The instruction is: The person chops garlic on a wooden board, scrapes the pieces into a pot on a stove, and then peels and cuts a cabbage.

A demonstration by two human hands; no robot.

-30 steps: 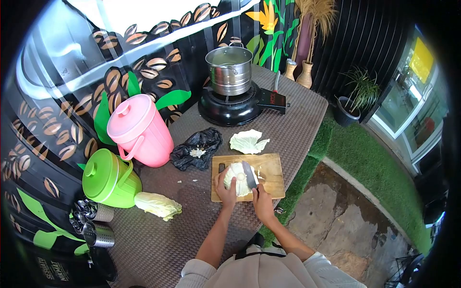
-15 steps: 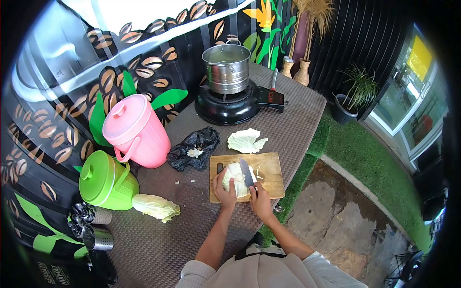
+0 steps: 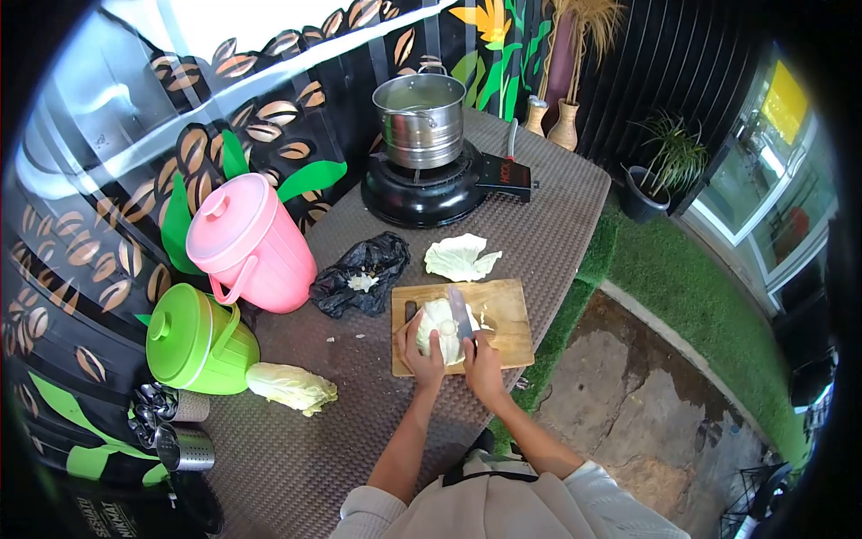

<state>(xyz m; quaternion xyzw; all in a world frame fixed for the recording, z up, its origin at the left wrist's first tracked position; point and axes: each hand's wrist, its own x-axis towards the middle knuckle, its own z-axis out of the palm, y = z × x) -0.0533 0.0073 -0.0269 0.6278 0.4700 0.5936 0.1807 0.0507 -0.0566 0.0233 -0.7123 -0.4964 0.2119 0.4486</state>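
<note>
A pale cabbage (image 3: pixel 438 316) rests on the wooden cutting board (image 3: pixel 509 314), its cut stem facing up. My left hand (image 3: pixel 426 352) grips it from the left, fingers along the side and thumb on the front. My right hand (image 3: pixel 483 361) is closed around the handle of a kitchen knife (image 3: pixel 461 310). The blade lies against the cabbage's right side, just beside the stem, pointing away from me. Small white scraps sit on the board right of the blade. Behind the board lies a loose cabbage leaf (image 3: pixel 461 258).
A steel pot (image 3: pixel 420 126) stands on a black portable stove (image 3: pixel 422 193) at the back. Left of the board are a black plastic bag (image 3: pixel 382 256) with scraps, a napa cabbage (image 3: pixel 292 387), and pink (image 3: pixel 256 242) and green (image 3: pixel 202 346) lidded containers. Metal utensil holders (image 3: pixel 186 446) stand at far left.
The knife blade has shifted slightly left and stands a little more upright against the cabbage. My right hand has moved slightly left with it, while my left hand keeps its hold.
</note>
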